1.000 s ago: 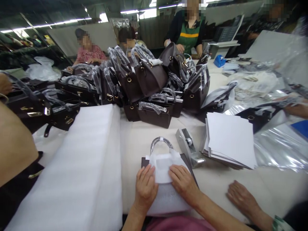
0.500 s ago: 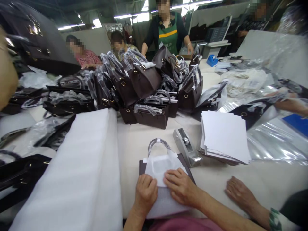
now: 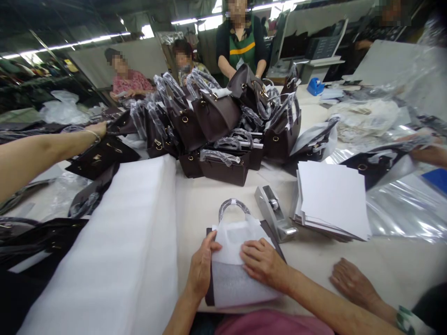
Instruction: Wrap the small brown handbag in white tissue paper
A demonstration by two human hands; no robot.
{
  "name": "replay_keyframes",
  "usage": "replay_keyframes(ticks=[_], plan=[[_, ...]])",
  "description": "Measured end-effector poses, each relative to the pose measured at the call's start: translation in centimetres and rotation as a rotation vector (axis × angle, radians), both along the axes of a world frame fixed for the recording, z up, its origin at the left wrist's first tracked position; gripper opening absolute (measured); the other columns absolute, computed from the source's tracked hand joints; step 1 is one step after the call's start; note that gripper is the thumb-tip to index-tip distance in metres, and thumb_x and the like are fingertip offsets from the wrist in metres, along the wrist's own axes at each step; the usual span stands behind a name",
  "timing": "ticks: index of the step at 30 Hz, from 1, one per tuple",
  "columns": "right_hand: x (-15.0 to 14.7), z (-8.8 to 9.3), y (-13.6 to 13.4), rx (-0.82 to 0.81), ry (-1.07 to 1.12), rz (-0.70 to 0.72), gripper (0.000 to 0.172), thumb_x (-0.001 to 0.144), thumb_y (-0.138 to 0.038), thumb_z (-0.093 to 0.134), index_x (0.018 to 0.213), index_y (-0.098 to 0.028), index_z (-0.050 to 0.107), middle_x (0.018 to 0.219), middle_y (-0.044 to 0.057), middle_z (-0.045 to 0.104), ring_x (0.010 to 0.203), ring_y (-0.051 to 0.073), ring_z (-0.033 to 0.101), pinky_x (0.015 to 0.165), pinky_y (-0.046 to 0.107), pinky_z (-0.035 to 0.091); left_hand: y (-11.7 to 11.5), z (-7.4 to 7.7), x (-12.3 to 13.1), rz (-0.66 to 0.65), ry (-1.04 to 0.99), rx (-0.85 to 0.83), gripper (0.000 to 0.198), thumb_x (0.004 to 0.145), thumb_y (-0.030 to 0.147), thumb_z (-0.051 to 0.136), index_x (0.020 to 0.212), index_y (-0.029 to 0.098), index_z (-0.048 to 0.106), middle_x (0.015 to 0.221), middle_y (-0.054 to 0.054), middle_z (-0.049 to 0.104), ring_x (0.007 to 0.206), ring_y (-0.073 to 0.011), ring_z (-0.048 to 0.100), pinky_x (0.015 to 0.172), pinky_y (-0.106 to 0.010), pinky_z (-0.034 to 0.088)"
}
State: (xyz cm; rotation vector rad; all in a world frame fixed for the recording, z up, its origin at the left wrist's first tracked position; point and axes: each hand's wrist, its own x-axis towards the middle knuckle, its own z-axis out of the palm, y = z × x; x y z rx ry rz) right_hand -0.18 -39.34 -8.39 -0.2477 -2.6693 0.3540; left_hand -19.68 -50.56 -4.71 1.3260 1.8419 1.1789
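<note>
A dark brown handbag (image 3: 210, 295) lies flat on the table in front of me, its wrapped handle (image 3: 233, 203) pointing away. White foam sheet (image 3: 230, 281) covers most of its upper face, with a thinner flap folded over near the handle. My left hand (image 3: 201, 263) grips the bag's left edge, thumb and fingertips over the flap's side. Across the middle of the sheet, my right hand (image 3: 263, 263) rests palm down, fingers bent slightly and pressing on the flap. A grey tape dispenser (image 3: 274, 211) stands just beyond the bag's right corner.
A tall stack of white foam sheets (image 3: 139, 223) stands left. White cards (image 3: 331, 195) are piled right. Many wrapped brown handbags (image 3: 216, 116) are heaped beyond. Another person's hand (image 3: 352, 281) rests at right; another person's arm (image 3: 45, 153) reaches in from the left toward a bag.
My left hand has moved from the flap's lower edge up to the bag's left side. My right hand stays on the flap. The left neighbour's raised bag has come down onto the table.
</note>
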Motion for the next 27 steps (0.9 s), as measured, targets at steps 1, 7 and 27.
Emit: replay_keyframes(ticks=[1,7,27], plan=[[0.0,0.1,0.0,0.000,-0.001,0.002,0.021,0.086,-0.026,0.050,0.104,-0.016,0.055,0.100,0.006,0.062,0.099,0.019,0.052,0.075,0.034,0.034,0.7,0.2,0.0,0.028,-0.016,0.032,0.048,0.093,0.039,0.014,0.125,0.017,0.042,0.103,-0.008,0.060,0.091,-0.0186,0.057,0.080,-0.037,0.048],[-0.3,0.1,-0.2,-0.001,0.014,-0.003,0.019,0.086,-0.026,0.049,0.098,-0.015,0.058,0.098,0.008,0.062,0.099,0.019,0.053,0.073,0.033,0.037,3.2,0.0,2.2,-0.342,0.390,0.083,0.047,0.092,0.041,0.024,0.131,0.018,0.037,0.134,-0.011,0.044,0.126,-0.0225,0.036,0.105,-0.048,0.031],[5.1,1.4,-1.5,-0.083,-0.197,-0.211,0.044,0.088,-0.019,0.043,0.131,-0.013,0.041,0.133,0.012,0.044,0.127,0.024,0.035,0.102,0.045,0.038,1.8,-2.5,2.8,-0.505,1.012,0.106,0.057,0.082,0.053,0.047,0.134,0.034,0.032,0.136,-0.010,0.041,0.125,-0.0288,0.037,0.095,-0.055,0.038]])
